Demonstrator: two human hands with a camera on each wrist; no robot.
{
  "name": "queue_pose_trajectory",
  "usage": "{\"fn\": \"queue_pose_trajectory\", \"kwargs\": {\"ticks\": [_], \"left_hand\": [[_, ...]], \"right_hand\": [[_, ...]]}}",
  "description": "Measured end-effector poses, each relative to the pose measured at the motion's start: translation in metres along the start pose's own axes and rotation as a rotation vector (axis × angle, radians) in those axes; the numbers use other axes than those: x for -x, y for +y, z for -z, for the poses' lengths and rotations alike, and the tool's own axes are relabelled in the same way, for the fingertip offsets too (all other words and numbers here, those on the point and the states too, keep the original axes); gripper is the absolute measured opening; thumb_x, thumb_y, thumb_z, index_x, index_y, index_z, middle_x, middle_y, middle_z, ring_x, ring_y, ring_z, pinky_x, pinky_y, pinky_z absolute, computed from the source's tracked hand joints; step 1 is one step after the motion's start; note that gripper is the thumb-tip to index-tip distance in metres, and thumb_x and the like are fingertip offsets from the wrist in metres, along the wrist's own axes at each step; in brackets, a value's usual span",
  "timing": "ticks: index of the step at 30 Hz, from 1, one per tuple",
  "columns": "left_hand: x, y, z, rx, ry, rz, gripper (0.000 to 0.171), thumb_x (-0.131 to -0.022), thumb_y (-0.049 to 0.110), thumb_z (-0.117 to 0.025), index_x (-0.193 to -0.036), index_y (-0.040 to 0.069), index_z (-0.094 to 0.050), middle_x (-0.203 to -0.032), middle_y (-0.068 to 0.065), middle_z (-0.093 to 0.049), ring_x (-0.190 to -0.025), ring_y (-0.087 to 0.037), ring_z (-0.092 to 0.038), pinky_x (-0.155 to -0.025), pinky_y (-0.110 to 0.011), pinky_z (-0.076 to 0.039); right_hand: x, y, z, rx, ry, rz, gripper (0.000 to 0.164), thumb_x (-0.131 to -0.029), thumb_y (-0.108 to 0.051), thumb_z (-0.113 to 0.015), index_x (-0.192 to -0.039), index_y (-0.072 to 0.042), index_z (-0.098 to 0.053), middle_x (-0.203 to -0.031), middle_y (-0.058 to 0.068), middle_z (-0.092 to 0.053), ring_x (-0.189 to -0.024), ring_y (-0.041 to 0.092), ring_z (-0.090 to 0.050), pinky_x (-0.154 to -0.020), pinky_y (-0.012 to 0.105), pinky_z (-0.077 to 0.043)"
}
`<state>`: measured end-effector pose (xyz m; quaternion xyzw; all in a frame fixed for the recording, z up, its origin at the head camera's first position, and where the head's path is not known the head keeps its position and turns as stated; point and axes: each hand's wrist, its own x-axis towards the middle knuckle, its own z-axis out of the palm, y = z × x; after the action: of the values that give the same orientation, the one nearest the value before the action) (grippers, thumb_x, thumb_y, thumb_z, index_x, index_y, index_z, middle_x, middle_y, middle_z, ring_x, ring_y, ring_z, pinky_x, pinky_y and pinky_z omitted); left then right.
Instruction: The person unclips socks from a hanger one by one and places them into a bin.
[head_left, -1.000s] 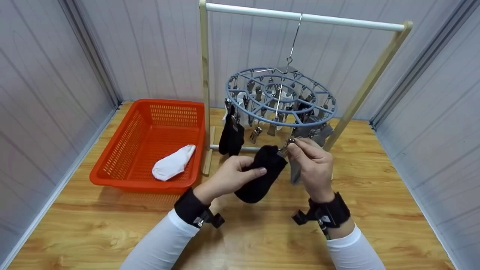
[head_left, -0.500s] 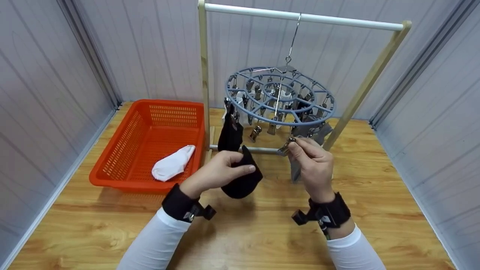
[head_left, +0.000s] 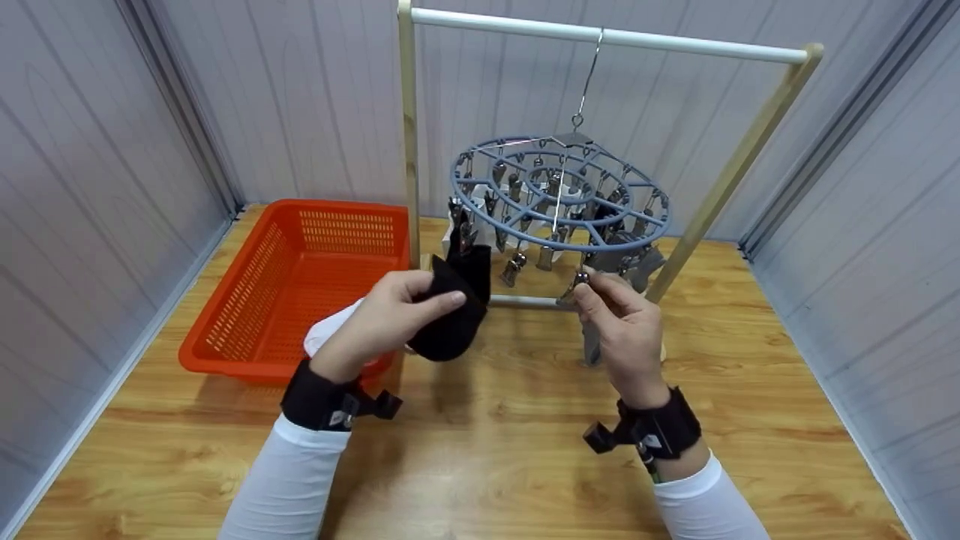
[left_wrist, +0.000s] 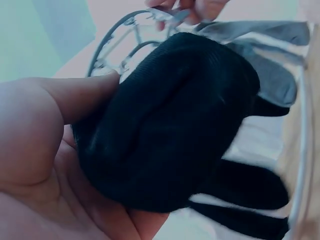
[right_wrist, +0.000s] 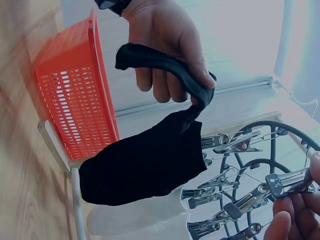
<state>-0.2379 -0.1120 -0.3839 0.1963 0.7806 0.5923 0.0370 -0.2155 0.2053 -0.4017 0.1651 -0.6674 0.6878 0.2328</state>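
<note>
My left hand [head_left: 379, 319] holds a black sock [head_left: 448, 330], thumb on top and fingers beneath, left of the round clip hanger. In the left wrist view this sock [left_wrist: 170, 125] fills the middle. My right hand [head_left: 622, 334] pinches a metal clip [head_left: 577, 285] hanging from the front of the blue-grey hanger [head_left: 570, 247]. Nothing shows in that clip [right_wrist: 287, 183] in the right wrist view. Another black sock [right_wrist: 145, 165] hangs from the hanger's left side, behind the held one. Grey socks [head_left: 641, 264] hang at the right.
An orange basket [head_left: 247, 366] stands at the left; inside is a white sock [head_left: 326, 328], partly hidden by my left arm. The hanger hooks over the white bar [head_left: 675, 44] of a wooden-legged rack. White items hang behind, and several metal clips [head_left: 515, 268] dangle from the ring.
My left hand has drawn the black sock away from the clip, leftward and slightly up, to the front of the hanging black sock. My right hand stays almost still on the clip.
</note>
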Motion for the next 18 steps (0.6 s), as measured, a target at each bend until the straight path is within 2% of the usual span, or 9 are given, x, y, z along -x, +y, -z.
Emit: {"fn": "queue_pose_trajectory", "kwargs": {"ticks": [6,10,14,18], "left_hand": [[0.007,0.002,0.024,0.071,0.041,-0.012,0.024,-0.107,0.027,-0.078,-0.109,0.004,-0.082,-0.1,-0.012,-0.078,-0.084,-0.024,-0.076,-0.073,-0.035,-0.065],[0.011,0.002,0.04,0.08,0.103,-0.021,0.026,-0.108,0.027,-0.077,-0.111,0.001,-0.08,-0.099,-0.014,-0.078,-0.084,-0.025,-0.077,-0.072,-0.037,-0.066],[0.014,0.0,0.054,0.037,0.176,-0.014,0.028,-0.109,0.026,-0.075,-0.111,-0.002,-0.078,-0.098,-0.014,-0.078,-0.083,-0.023,-0.076,-0.072,-0.034,-0.066],[0.016,-0.002,0.065,-0.048,0.215,0.031,0.029,-0.11,0.026,-0.073,-0.11,-0.002,-0.075,-0.099,-0.015,-0.077,-0.083,-0.02,-0.076,-0.072,-0.031,-0.064]], "right_hand": [[0.001,0.0,-0.001,0.044,-0.024,0.024,0.027,-0.104,0.002,-0.076,-0.129,0.01,-0.077,-0.114,0.013,-0.073,-0.082,0.016,-0.065,-0.071,0.025,-0.054],[0.002,-0.001,-0.002,0.068,-0.032,0.036,0.03,-0.103,0.001,-0.078,-0.131,0.012,-0.075,-0.119,0.013,-0.074,-0.094,0.017,-0.072,-0.079,0.024,-0.058],[0.002,-0.001,-0.002,0.089,-0.036,0.05,0.031,-0.102,0.003,-0.078,-0.132,0.012,-0.075,-0.121,0.014,-0.073,-0.106,0.02,-0.074,-0.087,0.026,-0.061],[0.002,-0.003,-0.001,0.137,-0.04,0.078,0.029,-0.102,0.004,-0.078,-0.131,0.008,-0.077,-0.12,0.016,-0.073,-0.1,0.019,-0.073,-0.082,0.024,-0.058]]}}
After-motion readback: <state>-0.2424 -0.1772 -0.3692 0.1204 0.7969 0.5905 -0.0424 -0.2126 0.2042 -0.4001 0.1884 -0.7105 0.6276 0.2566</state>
